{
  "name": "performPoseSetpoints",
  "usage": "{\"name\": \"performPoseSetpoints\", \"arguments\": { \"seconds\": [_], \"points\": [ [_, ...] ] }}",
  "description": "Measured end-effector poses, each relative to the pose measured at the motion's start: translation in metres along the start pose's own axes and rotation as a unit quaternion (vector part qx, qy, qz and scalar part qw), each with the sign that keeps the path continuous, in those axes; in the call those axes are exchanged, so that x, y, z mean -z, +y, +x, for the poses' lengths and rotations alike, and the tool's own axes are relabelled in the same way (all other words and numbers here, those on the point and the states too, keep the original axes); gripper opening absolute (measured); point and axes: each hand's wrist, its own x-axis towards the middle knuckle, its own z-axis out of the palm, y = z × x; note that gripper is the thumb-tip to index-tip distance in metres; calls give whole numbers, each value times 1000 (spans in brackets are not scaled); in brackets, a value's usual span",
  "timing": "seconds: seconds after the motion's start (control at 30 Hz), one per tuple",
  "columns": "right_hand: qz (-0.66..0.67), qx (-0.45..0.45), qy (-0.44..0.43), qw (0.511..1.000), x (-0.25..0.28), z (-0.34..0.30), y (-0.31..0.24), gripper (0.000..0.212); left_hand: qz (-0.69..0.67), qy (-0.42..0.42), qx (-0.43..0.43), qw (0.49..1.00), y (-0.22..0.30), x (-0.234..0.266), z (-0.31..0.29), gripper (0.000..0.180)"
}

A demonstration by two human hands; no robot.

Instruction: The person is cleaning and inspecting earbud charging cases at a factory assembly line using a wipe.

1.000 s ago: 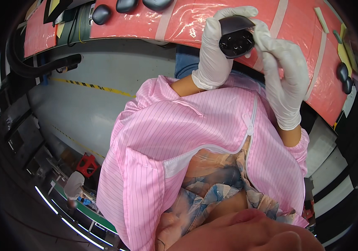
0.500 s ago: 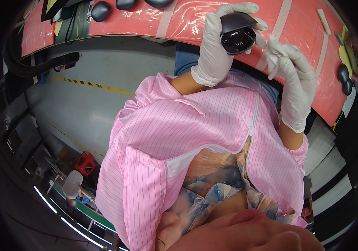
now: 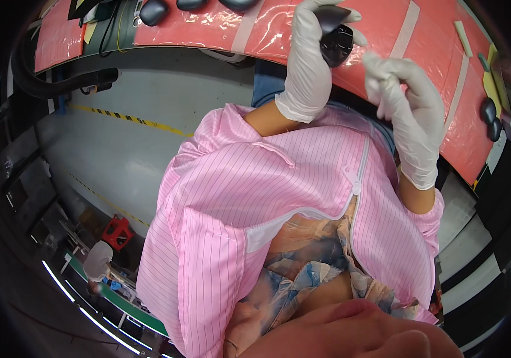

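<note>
My left hand, in a white glove, is closed around a dark rounded case above the near edge of the bench. The case looks like an earbud case with its lid raised; its glossy black inside faces me. To the right, my gloved right hand pinches a crumpled white cloth, which is blurred and partly hidden by the fingers. A short gap separates the cloth from the case.
Red plastic-covered mats lie on the bench, with pale tape strips across them. Several dark rounded pieces sit at the far left, and two more at the right. A black hose juts out left. Behind, a person works near a red stool.
My left hand has moved up and slightly away with the case, which is now turned more sideways. My right hand has shifted a little left and the cloth shows less between its fingers.
</note>
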Motion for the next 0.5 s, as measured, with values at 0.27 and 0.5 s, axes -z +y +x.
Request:
{"name": "performPoseSetpoints", "arguments": {
  "seconds": [0.27, 0.5],
  "points": [
    [-426, 284, 49, 858, 3, 2, 33, 24, -138, 49, 148, 978, 10, -4, -7, 53],
    [-164, 203, 92, 961, 6, -4, 33, 23, -34, 28, 123, 991, 8, -6, -8, 52]
  ]
}}
